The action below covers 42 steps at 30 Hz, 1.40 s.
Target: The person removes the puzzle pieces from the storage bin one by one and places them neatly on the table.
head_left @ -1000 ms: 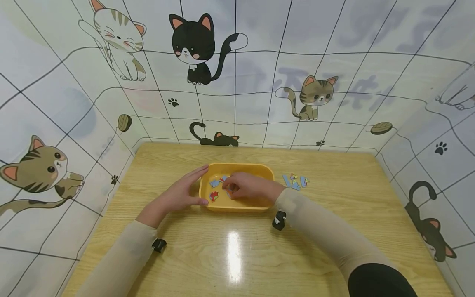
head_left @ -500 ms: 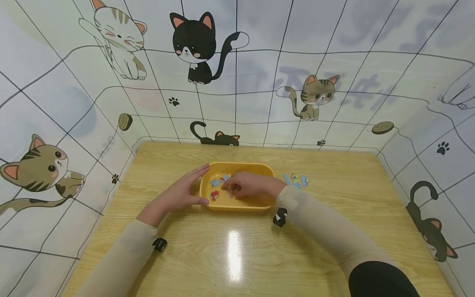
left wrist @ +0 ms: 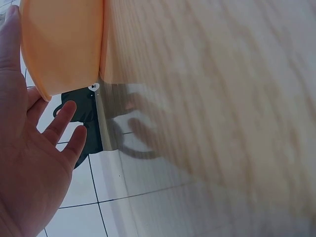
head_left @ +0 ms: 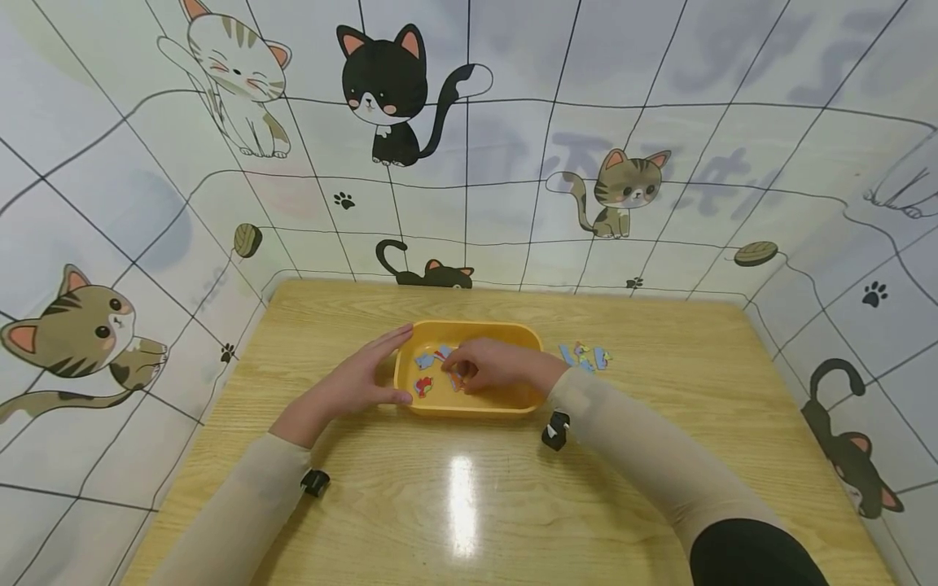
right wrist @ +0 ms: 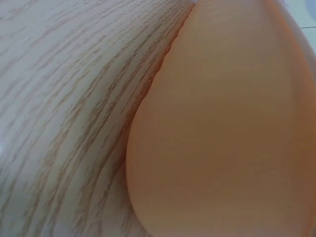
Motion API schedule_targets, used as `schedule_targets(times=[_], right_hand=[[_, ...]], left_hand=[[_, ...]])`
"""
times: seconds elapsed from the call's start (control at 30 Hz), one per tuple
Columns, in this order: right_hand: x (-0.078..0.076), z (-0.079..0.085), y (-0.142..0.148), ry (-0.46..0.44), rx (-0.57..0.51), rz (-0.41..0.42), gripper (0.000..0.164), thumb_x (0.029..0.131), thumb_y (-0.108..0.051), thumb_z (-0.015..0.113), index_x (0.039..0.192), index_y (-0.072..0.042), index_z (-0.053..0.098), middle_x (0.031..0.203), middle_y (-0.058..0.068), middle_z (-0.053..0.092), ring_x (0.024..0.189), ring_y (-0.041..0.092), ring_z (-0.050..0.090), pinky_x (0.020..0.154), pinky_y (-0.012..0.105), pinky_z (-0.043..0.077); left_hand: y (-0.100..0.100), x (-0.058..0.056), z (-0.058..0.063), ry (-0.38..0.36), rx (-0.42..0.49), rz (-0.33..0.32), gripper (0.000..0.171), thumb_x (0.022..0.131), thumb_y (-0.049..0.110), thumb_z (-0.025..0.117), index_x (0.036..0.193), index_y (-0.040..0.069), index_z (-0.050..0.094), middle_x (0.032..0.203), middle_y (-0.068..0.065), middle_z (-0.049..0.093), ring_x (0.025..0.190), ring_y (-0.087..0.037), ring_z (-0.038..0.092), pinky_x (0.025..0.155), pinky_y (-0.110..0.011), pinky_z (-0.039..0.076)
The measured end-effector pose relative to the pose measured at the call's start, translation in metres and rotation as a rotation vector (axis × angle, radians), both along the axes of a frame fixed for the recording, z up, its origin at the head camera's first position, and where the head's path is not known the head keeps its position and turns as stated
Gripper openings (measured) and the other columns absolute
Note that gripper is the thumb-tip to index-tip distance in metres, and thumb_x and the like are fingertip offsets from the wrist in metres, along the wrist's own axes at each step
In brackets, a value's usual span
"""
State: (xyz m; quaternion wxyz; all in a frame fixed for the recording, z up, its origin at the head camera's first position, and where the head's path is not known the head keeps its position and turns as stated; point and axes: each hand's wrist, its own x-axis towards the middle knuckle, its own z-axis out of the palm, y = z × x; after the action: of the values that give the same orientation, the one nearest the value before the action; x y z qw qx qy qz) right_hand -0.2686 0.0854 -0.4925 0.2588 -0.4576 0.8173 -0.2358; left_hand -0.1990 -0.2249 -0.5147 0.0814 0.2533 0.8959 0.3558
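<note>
A yellow tray [head_left: 506, 409] stands on the table with several small puzzle pieces lying inside. Among them are a blue piece [head_left: 424, 361] and a red one [head_left: 423, 386]. My left hand [head_left: 350, 382] spans the tray's left end, fingers fairly straight, with fingertips at the far corner and thumb at the near one. In the left wrist view, two fingers [left wrist: 63, 118] stand free of the tray wall. My right hand [head_left: 489, 364] reaches in with bent fingers at a blue-and-orange piece [head_left: 457, 381]. Whether it pinches a piece is hidden; the right wrist view shows only tray wall and table.
Several loose puzzle pieces [head_left: 583, 356] lie on the wooden table [head_left: 381, 505] to the right of the tray. Cat-printed walls [head_left: 506, 163] enclose the table's back and sides. A strap-mounted black camera [head_left: 555, 430] hangs at the right wrist, close to the tray's near edge.
My right fingers shift only slightly over the pieces inside the tray. The left hand keeps its place at the tray's end.
</note>
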Motion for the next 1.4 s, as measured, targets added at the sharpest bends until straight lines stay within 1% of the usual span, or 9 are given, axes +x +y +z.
schedule_targets(times=[0.2, 0.4, 0.53, 0.67, 0.87, 1.03, 1.13, 1.23, 1.4], right_hand=[[0.0, -0.002, 0.001, 0.017, -0.015, -0.001, 0.04, 0.1, -0.004, 0.08, 0.14, -0.002, 0.073, 0.116, 0.005, 0.073, 0.104, 0.02, 0.065, 0.096, 0.031, 0.056], [-0.001, -0.004, 0.003, -0.007, -0.026, -0.035, 0.036, 0.1, -0.005, 0.081, 0.135, -0.004, 0.073, 0.113, 0.003, 0.072, 0.102, 0.02, 0.065, 0.094, 0.031, 0.057], [0.0, -0.004, 0.005, -0.001, -0.037, -0.047, 0.033, 0.098, -0.006, 0.081, 0.131, -0.004, 0.073, 0.114, 0.003, 0.072, 0.1, 0.018, 0.064, 0.092, 0.03, 0.058], [0.0, -0.004, 0.009, 0.008, -0.059, -0.069, 0.037, 0.097, -0.007, 0.081, 0.132, -0.003, 0.071, 0.114, 0.001, 0.071, 0.099, 0.014, 0.063, 0.091, 0.029, 0.058], [0.008, 0.006, 0.024, 0.026, -0.104, -0.13, 0.043, 0.097, -0.01, 0.083, 0.137, 0.0, 0.069, 0.118, 0.002, 0.072, 0.098, 0.015, 0.066, 0.089, 0.03, 0.059], [0.018, 0.021, 0.042, 0.047, -0.131, -0.192, 0.046, 0.099, -0.013, 0.083, 0.141, -0.001, 0.067, 0.121, 0.004, 0.07, 0.099, 0.019, 0.065, 0.09, 0.036, 0.058], [0.022, 0.025, 0.054, 0.066, -0.156, -0.223, 0.047, 0.1, -0.015, 0.082, 0.142, -0.001, 0.066, 0.121, 0.003, 0.069, 0.1, 0.019, 0.064, 0.091, 0.039, 0.058], [0.024, 0.028, 0.065, 0.083, -0.171, -0.253, 0.047, 0.101, -0.017, 0.082, 0.143, -0.003, 0.066, 0.12, 0.001, 0.068, 0.102, 0.019, 0.064, 0.091, 0.042, 0.058], [0.028, 0.033, 0.084, 0.087, -0.196, -0.306, 0.047, 0.099, -0.014, 0.084, 0.142, -0.005, 0.066, 0.122, 0.0, 0.068, 0.105, 0.022, 0.063, 0.091, 0.045, 0.058]], left_hand=[[0.0, 0.0, -0.001, 0.0, -0.005, 0.0, 0.116, 0.086, 0.054, 0.093, 0.176, 0.017, 0.032, 0.183, 0.011, 0.02, 0.169, -0.025, 0.019, 0.135, -0.056, 0.021], [0.001, 0.0, -0.001, -0.011, 0.003, 0.002, 0.116, 0.085, 0.054, 0.093, 0.176, 0.017, 0.031, 0.183, 0.011, 0.02, 0.169, -0.025, 0.019, 0.135, -0.056, 0.02], [0.0, -0.001, 0.0, -0.008, 0.004, 0.0, 0.117, 0.085, 0.054, 0.094, 0.176, 0.016, 0.031, 0.183, 0.011, 0.02, 0.169, -0.026, 0.019, 0.135, -0.057, 0.02], [0.0, 0.0, 0.0, 0.002, -0.003, 0.002, 0.117, 0.085, 0.054, 0.094, 0.176, 0.016, 0.031, 0.183, 0.01, 0.02, 0.169, -0.026, 0.02, 0.135, -0.057, 0.021], [0.0, 0.0, 0.001, 0.002, -0.002, -0.003, 0.117, 0.085, 0.054, 0.094, 0.176, 0.015, 0.031, 0.184, 0.009, 0.02, 0.169, -0.027, 0.019, 0.135, -0.057, 0.02], [0.0, 0.001, 0.0, 0.012, 0.003, -0.007, 0.119, 0.083, 0.053, 0.095, 0.176, 0.012, 0.032, 0.184, 0.005, 0.021, 0.169, -0.031, 0.02, 0.135, -0.059, 0.021], [0.0, 0.002, 0.001, 0.019, 0.011, -0.01, 0.119, 0.083, 0.052, 0.095, 0.175, 0.01, 0.032, 0.184, 0.002, 0.022, 0.168, -0.034, 0.021, 0.134, -0.062, 0.021], [0.0, 0.002, 0.002, 0.008, 0.011, -0.007, 0.119, 0.083, 0.054, 0.095, 0.175, 0.012, 0.032, 0.184, 0.005, 0.021, 0.169, -0.031, 0.02, 0.134, -0.06, 0.021], [0.0, 0.001, 0.001, -0.007, 0.002, -0.001, 0.117, 0.085, 0.055, 0.093, 0.176, 0.015, 0.031, 0.184, 0.01, 0.02, 0.169, -0.028, 0.019, 0.135, -0.058, 0.021]])
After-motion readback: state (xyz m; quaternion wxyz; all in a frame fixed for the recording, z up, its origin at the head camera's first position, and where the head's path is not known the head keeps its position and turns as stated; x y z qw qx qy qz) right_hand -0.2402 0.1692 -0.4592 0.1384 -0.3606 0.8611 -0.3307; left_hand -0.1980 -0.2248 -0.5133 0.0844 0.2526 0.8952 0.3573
